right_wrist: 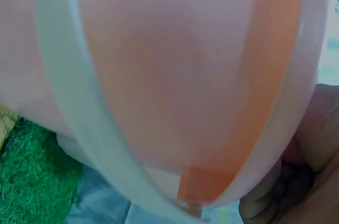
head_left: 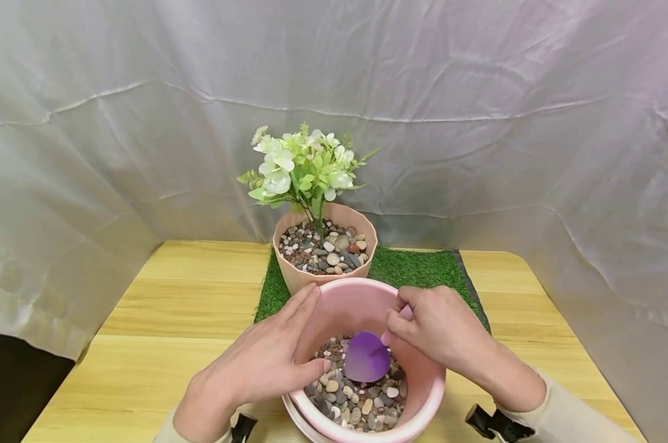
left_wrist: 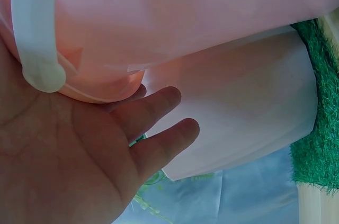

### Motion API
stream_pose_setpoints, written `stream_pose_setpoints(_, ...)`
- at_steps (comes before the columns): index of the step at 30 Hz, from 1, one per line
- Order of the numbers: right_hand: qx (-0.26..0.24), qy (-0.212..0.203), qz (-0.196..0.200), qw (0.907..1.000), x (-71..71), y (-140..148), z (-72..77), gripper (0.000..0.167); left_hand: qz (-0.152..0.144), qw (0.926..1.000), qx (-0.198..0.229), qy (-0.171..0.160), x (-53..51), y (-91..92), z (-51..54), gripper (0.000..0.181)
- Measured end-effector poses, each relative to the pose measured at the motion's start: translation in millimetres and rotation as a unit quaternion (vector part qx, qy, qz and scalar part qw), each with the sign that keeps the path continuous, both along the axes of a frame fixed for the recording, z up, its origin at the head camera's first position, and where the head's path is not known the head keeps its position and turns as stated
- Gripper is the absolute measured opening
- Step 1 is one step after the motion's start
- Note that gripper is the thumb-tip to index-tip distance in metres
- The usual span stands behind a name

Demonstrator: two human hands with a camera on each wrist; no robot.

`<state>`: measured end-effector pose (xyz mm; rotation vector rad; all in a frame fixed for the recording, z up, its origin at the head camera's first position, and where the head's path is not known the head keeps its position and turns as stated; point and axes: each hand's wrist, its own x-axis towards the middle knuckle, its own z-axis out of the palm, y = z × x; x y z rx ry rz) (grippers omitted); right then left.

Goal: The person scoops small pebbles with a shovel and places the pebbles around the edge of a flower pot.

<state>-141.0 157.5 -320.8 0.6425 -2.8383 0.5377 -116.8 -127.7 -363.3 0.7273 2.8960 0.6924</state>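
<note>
A pink bucket [head_left: 430,384] with pebbles [head_left: 361,406] in its bottom stands at the table's front. Its pale handle [right_wrist: 79,86] hangs down outside, as the right wrist view shows. My left hand [head_left: 261,357] lies over the left rim, thumb inside; in the left wrist view its extended fingers [left_wrist: 164,144] are outside the bucket. With curled fingers, my right hand [head_left: 439,326] grips the handle of a purple toy shovel [head_left: 367,360] above the right rim. The shovel's blade is down at the pebbles; most of its handle is hidden by the hand.
Behind the bucket, a pinkish flowerpot [head_left: 300,277] holds pebbles and a plant with white flowers [head_left: 306,166]. It stands on a green turf mat [head_left: 422,271] on the wooden table [head_left: 195,289]. Grey cloth [head_left: 450,154] hangs around the back and sides.
</note>
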Motion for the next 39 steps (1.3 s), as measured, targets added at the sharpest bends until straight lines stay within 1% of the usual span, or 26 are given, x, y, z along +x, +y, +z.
stream_pose_setpoints(3, 0.012, -0.001, -0.005, 0.9999, -1.0, 0.7, -1.0, 0.019, 0.001, 1.0000, 0.000, 0.001, 0.2, -0.1, 0.0, 0.107)
stream_pose_setpoints(6, 0.011, -0.017, -0.001, 0.9998, -0.8, -0.1, -3.0, 0.018, 0.001, 1.0000, 0.001, 0.001, 0.2, -0.1, 0.0, 0.106)
stream_pose_setpoints(10, 0.007, -0.022, 0.008, 0.9997, 1.6, -2.8, -5.7, 0.018, 0.000, 1.0000, 0.000, 0.000, 0.4, 0.0, 0.3, 0.106)
stream_pose_setpoints(17, -0.012, -0.037, 0.032, 0.9988, 6.3, -8.4, -9.2, 0.012, -0.009, 0.9998, -0.017, 0.007, -0.5, -0.1, 2.5, 0.105)
stream_pose_setpoints(21, -0.022, -0.048, 0.032, 0.9981, 6.6, -9.8, -10.5, 0.011, -0.015, 0.9991, -0.035, 0.015, -1.2, -0.3, 5.0, 0.104)
stream_pose_setpoints(25, -0.040, -0.087, 0.025, 0.9951, 8.0, -13.0, -11.0, 0.014, -0.019, 0.9976, -0.057, 0.032, -1.7, -0.4, 8.1, 0.104)
stream_pose_setpoints(29, -0.049, -0.108, 0.014, 0.9928, 9.3, -15.8, -11.3, 0.016, -0.024, 0.9961, -0.072, 0.045, -2.2, 0.9, 10.1, 0.104)
stream_pose_setpoints(34, -0.066, -0.126, -0.002, 0.9899, 10.5, -17.8, -12.2, 0.020, -0.029, 0.9955, -0.075, 0.051, -2.6, 1.9, 10.6, 0.103)
stream_pose_setpoints(39, -0.086, -0.157, 0.001, 0.9839, 9.2, -19.0, -11.8, 0.018, -0.029, 0.9955, -0.073, 0.052, -3.6, 2.6, 9.8, 0.101)
